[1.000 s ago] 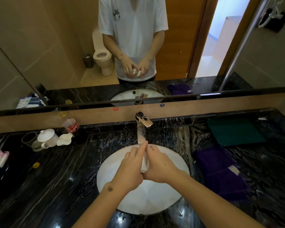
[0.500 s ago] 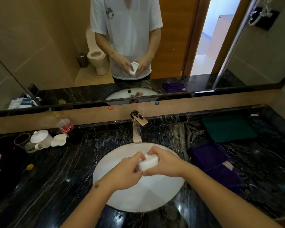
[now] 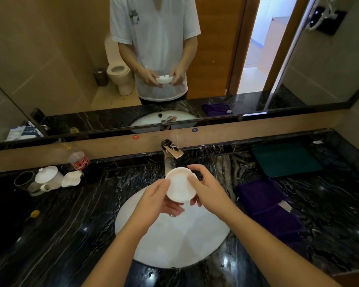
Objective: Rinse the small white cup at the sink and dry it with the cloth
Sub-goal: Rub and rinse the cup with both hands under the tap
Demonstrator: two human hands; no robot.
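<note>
You have lifted the small white cup [image 3: 180,186] up out of the sink [image 3: 174,245] and turned it since a second ago: then it sat low between your palms under the faucet [image 3: 171,150], nearly hidden; now it is held above the basin's far edge, just in front of the faucet, with one round flat face tipped toward you. Your left hand [image 3: 153,204] cradles it from below and the near-left side, fingers curled under it. Your right hand [image 3: 207,191] grips its right rim, thumb over the top edge and fingers wrapped behind.

That reads as the rinse being finished or close to it, with the cup raised for a look or a shake before drying. The purple cloth [image 3: 267,206] lies folded on the counter to the right of the sink, untouched, so drying is not yet begun.

Whether water is running from the faucet is hard to tell; the cup covers the spout's outlet. You cannot make out which face of the cup is toward you, nor any water left on it. Your left fingertips are hidden beneath the cup. The mirror shows notches in the cup's rim, too small to judge further.
</note>
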